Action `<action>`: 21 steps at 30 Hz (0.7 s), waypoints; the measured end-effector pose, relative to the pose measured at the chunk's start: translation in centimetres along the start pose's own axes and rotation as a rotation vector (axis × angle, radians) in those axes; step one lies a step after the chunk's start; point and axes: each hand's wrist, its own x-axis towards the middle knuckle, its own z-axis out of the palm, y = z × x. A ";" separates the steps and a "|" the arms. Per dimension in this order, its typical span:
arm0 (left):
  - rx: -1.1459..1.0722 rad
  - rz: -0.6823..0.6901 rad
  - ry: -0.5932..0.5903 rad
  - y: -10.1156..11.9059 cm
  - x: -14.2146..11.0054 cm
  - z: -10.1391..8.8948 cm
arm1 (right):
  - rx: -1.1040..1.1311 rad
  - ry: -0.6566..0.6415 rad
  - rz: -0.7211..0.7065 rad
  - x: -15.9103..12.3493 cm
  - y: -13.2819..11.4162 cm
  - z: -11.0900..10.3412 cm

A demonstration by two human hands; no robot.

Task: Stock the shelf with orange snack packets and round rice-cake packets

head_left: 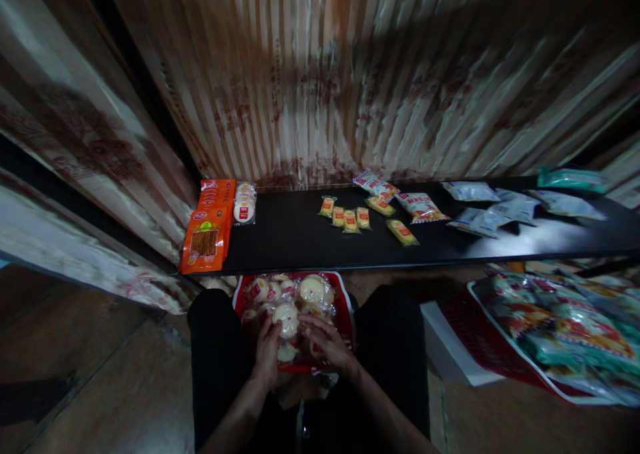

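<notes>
Shelf black under snack packets; curtain behind, tiled floor below.

The right hand is blurred, and whether its fingers grip anything cannot be told. The left hand covers part of the round packets, and the packets underneath are hidden. The 2 forearms run out of the bottom edge. The legs and hands hide parts of the red basket. The right edge cuts off the table and the heap of bags, whose far side is smeared. Overlap conceals most of the rear orange packets. Small print on the yellow packets is unreadable. Glare washes out the silvery bags.
</notes>
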 end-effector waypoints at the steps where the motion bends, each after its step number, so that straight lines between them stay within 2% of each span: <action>1: -0.018 -0.006 -0.014 0.1 0.0 0.1 | -0.001 0.007 0.000 0.1 0.1 0.0; 6: -0.115 -0.032 -0.113 0.6 -0.5 0.3 | -0.036 0.070 -0.018 0.2 0.3 0.1; 11: -0.129 -0.138 -0.072 1.1 -1.0 0.2 | -0.093 0.089 -0.031 0.1 0.0 0.3; 17: -0.155 -0.095 -0.097 1.1 -1.1 0.4 | -0.193 0.125 -0.069 0.3 0.3 0.5; 21: -0.126 -0.110 -0.171 1.2 -1.1 0.4 | -0.275 0.190 -0.107 0.4 0.7 0.3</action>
